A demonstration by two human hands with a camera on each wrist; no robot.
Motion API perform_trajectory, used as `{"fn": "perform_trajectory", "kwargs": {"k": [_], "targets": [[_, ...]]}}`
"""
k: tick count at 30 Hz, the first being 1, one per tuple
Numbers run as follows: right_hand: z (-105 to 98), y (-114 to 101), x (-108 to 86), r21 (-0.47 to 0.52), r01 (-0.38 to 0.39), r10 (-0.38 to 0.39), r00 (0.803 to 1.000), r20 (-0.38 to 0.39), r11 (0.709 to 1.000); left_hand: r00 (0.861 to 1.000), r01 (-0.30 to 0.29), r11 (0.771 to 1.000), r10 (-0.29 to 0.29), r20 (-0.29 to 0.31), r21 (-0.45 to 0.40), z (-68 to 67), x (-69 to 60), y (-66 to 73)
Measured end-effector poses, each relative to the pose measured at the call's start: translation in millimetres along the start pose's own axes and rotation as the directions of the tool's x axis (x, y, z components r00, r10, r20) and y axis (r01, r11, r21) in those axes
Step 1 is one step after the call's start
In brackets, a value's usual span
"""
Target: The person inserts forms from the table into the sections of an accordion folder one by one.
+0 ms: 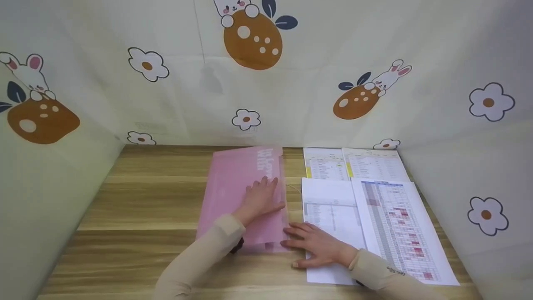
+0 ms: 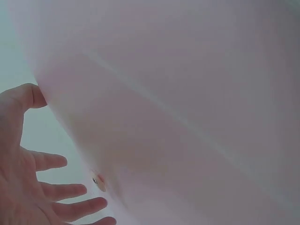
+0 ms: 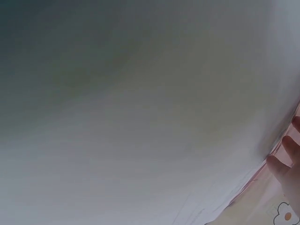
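Observation:
A pink translucent document folder (image 1: 231, 183) with white lettering lies flat near the middle of the table. My left hand (image 1: 260, 200) rests on its right part, fingers spread and pointing away from me. At the folder's lower right edge, the fingertips of my right hand (image 1: 318, 246) touch or nearly touch it, while the palm is over a printed sheet (image 1: 331, 208). In the left wrist view the thumb meets the pink folder's edge, and a small round snap button (image 2: 98, 182) shows near the fingertips. The right wrist view is mostly a blurred pale surface, with a few fingers (image 3: 279, 166) at the right.
More printed sheets lie to the right: a long table with red cells (image 1: 399, 233) in front, and two sheets with yellow marks (image 1: 325, 162) (image 1: 374, 164) behind. A patterned curtain (image 1: 179, 100) encloses the wooden table (image 1: 137, 200) at the back and sides.

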State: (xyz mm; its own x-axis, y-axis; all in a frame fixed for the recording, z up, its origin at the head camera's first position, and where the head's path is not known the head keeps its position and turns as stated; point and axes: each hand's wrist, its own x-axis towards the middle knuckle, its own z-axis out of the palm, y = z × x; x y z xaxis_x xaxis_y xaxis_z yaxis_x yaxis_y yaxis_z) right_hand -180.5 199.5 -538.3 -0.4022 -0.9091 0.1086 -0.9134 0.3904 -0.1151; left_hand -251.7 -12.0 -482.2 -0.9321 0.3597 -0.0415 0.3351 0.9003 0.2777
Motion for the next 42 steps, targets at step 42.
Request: {"fn": "perform_trajectory", "kwargs": {"k": [42], "targets": [[6.8, 1.6, -0.3, -0.005, 0.015, -0.015, 0.999, -0.052, 1.0, 0.989, 0.06, 0.905, -0.111, -0.098, -0.421, -17.4, 16.0, -16.6]]}}
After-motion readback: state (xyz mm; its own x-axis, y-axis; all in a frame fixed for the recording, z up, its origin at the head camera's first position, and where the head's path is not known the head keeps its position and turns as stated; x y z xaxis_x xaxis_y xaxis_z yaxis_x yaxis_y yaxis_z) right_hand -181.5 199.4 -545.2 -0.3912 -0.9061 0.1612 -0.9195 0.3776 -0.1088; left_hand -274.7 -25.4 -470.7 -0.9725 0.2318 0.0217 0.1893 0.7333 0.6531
